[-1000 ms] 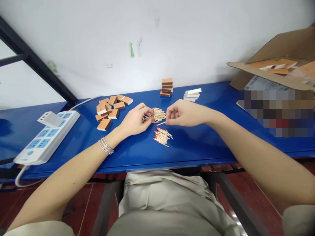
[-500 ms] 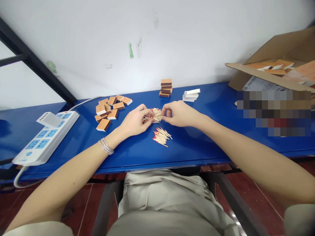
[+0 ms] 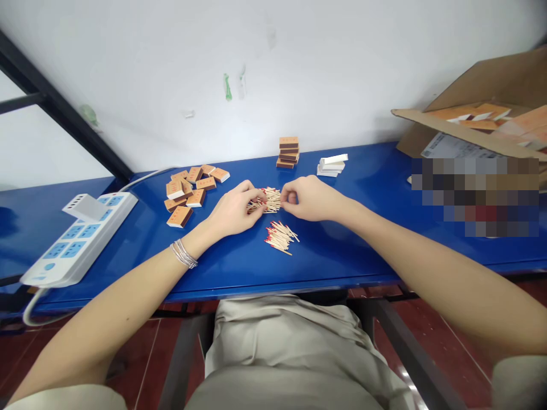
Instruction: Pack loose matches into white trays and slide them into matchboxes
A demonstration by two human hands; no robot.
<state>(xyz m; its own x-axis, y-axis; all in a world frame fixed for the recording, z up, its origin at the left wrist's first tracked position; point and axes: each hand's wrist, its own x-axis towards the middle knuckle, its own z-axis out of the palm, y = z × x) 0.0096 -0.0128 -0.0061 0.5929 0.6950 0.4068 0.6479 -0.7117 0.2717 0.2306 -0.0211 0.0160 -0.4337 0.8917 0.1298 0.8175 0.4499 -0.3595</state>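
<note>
A pile of red-tipped matches (image 3: 272, 200) lies on the blue table between my two hands. My left hand (image 3: 239, 209) curls round the pile's left side, with matches between its thumb and fingers. At the right end, the bent fingers and thumb of my right hand (image 3: 308, 197) close on the ends of the matches; how many they grip is hidden. Nearer to me lies a second, smaller heap of matches (image 3: 281, 237), which neither hand touches.
Several orange matchboxes (image 3: 196, 197) lie scattered to the left. Behind the hands stand stacked matchbox sleeves (image 3: 288, 152) and white inner trays (image 3: 331, 165). A power strip (image 3: 81, 242) occupies the left side. At the right is an open carton (image 3: 410, 136) holding more boxes.
</note>
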